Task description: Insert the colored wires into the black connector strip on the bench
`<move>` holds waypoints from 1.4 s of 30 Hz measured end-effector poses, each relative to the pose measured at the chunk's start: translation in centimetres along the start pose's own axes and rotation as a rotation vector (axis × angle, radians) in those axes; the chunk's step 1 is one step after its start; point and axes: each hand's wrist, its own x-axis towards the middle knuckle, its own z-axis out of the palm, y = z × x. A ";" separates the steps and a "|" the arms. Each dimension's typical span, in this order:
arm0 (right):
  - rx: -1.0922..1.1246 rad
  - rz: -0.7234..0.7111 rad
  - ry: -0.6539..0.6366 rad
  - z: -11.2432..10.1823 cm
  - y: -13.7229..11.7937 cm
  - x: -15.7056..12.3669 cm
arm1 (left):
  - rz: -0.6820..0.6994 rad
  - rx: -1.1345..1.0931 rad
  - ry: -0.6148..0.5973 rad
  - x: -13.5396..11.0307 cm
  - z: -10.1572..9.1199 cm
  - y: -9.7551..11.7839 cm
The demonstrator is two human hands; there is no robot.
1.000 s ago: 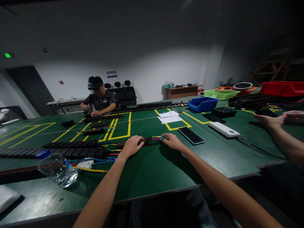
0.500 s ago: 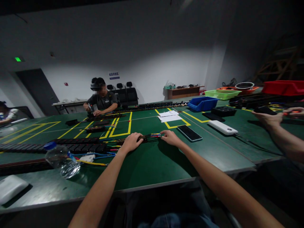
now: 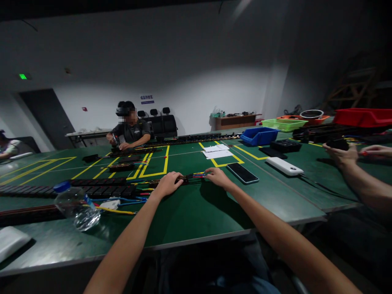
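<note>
My left hand is closed over a dark wire bundle lying on the green table. At the bundle's right end, colored wires in red, blue and yellow fan out. My right hand pinches the tips of these wires between thumb and fingers. Left of my left hand, blue, yellow and red cables come out near a long row of black modules. A smartphone lies just right of my right hand.
A clear plastic bottle lies tilted at the left. To the right are a white power bank with a cable, a blue bin and paper sheets. One co-worker sits across; another's hands work at the right.
The view has shifted slightly, so the table items sit a little further left. Both my hands keep their places on the wires. The co-worker's hands at the right have moved slightly.
</note>
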 end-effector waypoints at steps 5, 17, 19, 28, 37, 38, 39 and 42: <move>0.347 -0.022 0.004 -0.2 -0.5 -0.1 | -0.006 0.001 0.009 0.1 0.1 -0.1; -0.151 -0.012 -0.024 -0.2 0.2 0.0 | 0.025 0.002 0.029 0.2 0.4 -0.4; -0.149 -0.004 0.003 -0.1 0.3 0.1 | 0.023 0.010 0.029 0.2 0.4 -0.3; -0.221 0.045 0.135 -0.6 0.8 0.2 | 0.011 0.009 0.006 0.2 0.2 -0.2; -0.278 0.027 0.033 -0.7 0.5 -0.2 | 0.005 -0.002 0.008 0.1 0.2 -0.2; -0.286 0.026 0.012 -0.7 0.4 -0.2 | 0.004 -0.003 0.008 0.1 0.2 -0.2; -0.291 0.026 -0.001 -0.7 0.4 -0.3 | 0.002 -0.006 0.008 0.1 0.2 -0.1; -0.309 0.037 0.050 -0.8 -0.1 -0.6 | -0.004 -0.009 0.006 0.0 0.1 0.0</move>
